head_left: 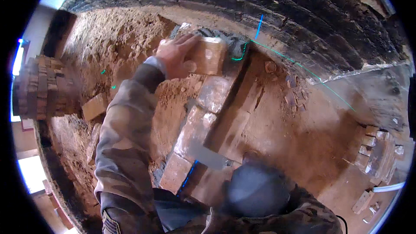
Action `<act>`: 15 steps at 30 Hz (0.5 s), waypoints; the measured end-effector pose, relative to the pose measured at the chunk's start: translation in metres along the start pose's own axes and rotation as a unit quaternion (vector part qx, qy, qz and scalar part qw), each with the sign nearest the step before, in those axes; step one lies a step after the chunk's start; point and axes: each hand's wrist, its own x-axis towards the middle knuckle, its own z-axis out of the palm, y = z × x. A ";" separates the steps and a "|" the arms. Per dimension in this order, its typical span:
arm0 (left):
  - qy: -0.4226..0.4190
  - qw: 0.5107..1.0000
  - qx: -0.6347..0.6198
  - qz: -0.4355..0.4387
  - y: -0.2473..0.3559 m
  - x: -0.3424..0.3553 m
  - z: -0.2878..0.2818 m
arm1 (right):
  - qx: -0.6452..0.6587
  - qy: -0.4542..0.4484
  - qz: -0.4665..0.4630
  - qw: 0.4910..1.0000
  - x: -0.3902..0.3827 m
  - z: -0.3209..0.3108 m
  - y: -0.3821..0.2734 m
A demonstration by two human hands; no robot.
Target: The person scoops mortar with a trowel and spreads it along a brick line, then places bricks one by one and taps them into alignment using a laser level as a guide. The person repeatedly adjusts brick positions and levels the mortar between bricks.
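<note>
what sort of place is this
It looks like a construction site, possibly indoors: a row of bricks with grey mortar, bare reddish soil beside it, and a stack of bricks at the left.

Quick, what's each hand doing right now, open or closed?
Left hand: open, laid on a brick.
Right hand: too blurred to tell; trowel beside it.

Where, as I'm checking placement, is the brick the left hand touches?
In the head view, the brick is above centre, with the left hand on its left and grey mortar on its right.
</note>
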 end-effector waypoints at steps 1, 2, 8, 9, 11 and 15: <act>-0.015 0.999 0.005 0.034 -0.002 0.028 0.009 | 0.002 -0.001 0.009 1.000 0.001 -0.006 0.005; -0.030 0.999 0.010 0.035 -0.002 0.047 0.017 | 0.005 -0.009 0.015 1.000 0.001 -0.010 0.009; -0.072 0.996 -0.005 0.056 0.001 0.104 0.056 | 0.019 -0.025 0.038 0.999 0.006 -0.026 0.024; -0.070 0.996 -0.016 0.059 0.001 0.105 0.059 | 0.019 -0.026 0.040 0.999 0.007 -0.026 0.026; -0.071 0.996 -0.029 0.040 0.002 0.097 0.064 | 0.020 -0.022 0.048 0.998 0.007 -0.029 0.032; -0.068 0.997 -0.002 0.036 0.019 0.063 0.050 | 0.020 -0.006 0.062 0.998 0.010 -0.035 0.042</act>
